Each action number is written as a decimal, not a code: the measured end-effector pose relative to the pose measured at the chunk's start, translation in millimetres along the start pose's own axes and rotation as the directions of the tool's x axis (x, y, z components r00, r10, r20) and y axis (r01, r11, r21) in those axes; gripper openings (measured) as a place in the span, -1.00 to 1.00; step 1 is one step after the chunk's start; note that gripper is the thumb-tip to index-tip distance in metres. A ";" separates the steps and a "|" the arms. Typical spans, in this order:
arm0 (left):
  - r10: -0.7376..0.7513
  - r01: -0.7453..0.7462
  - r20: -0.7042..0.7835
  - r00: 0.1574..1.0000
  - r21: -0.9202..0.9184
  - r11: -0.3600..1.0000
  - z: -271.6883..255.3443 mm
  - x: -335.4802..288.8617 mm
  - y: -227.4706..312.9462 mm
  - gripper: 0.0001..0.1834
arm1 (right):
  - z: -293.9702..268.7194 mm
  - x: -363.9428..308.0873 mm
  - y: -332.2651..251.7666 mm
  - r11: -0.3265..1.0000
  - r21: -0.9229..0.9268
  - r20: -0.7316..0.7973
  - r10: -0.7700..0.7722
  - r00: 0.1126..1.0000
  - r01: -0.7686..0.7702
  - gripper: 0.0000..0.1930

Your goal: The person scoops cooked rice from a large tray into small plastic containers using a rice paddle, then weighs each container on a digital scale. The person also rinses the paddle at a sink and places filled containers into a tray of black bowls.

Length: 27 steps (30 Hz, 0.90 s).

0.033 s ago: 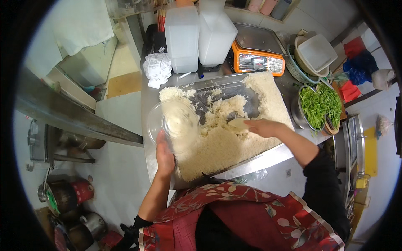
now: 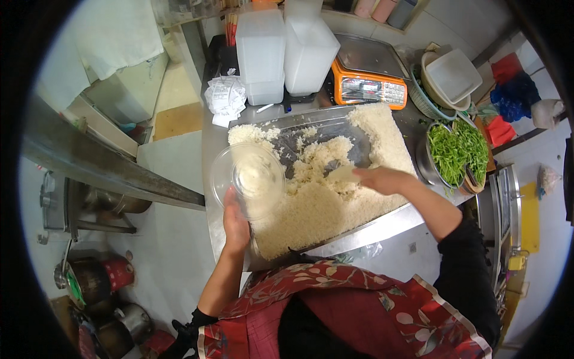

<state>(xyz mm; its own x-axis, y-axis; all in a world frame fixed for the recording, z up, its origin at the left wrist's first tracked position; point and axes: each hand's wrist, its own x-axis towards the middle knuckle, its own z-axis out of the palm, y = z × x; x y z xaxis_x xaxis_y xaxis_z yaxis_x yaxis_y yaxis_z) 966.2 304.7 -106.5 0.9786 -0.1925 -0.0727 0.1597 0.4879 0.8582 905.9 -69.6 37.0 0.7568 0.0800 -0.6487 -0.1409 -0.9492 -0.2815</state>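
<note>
Two hands work over a big metal tray [image 2: 353, 230] of cooked white rice [image 2: 323, 209] at the centre of the frame. The left hand [image 2: 235, 222] grips a clear plastic bowl [image 2: 248, 178] by its near rim, tilted over the tray's left edge, with some rice inside. The right hand [image 2: 382, 179] is closed around a pale rice paddle [image 2: 344, 174] pressed into the heap. On the bench behind, toward the upper middle, stand two white plastic tubs [image 2: 286, 51] and an orange scale [image 2: 368, 78]; chopped greens [image 2: 457, 149] fill a bowl at right.
</note>
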 end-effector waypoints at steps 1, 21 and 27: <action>0.004 -0.004 -0.008 1.000 -0.001 1.000 -1.7 -2.8 -0.6 -0.46 | -22.2 -11.4 -12.7 0.998 0.047 0.009 0.037 0.999 -0.037 -0.51; 0.034 -0.032 -0.051 0.998 0.051 0.998 26.5 1.2 -4.3 -0.53 | 19.1 114.1 32.8 0.997 0.068 -0.157 -0.027 0.987 0.038 -0.48; -0.005 0.003 -0.050 0.999 -0.031 1.000 17.0 -3.1 -9.2 -0.50 | 8.5 100.4 69.8 0.995 0.060 -0.200 -0.069 0.977 0.082 -0.49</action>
<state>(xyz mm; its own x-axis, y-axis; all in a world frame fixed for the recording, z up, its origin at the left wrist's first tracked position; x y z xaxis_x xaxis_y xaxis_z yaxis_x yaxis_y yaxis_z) 959.5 286.4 -105.5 0.9831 -0.1518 -0.1020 0.1666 0.5132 0.8419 966.6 -125.3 -53.8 0.8771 0.0825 -0.4732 -0.1164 -0.9193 -0.3761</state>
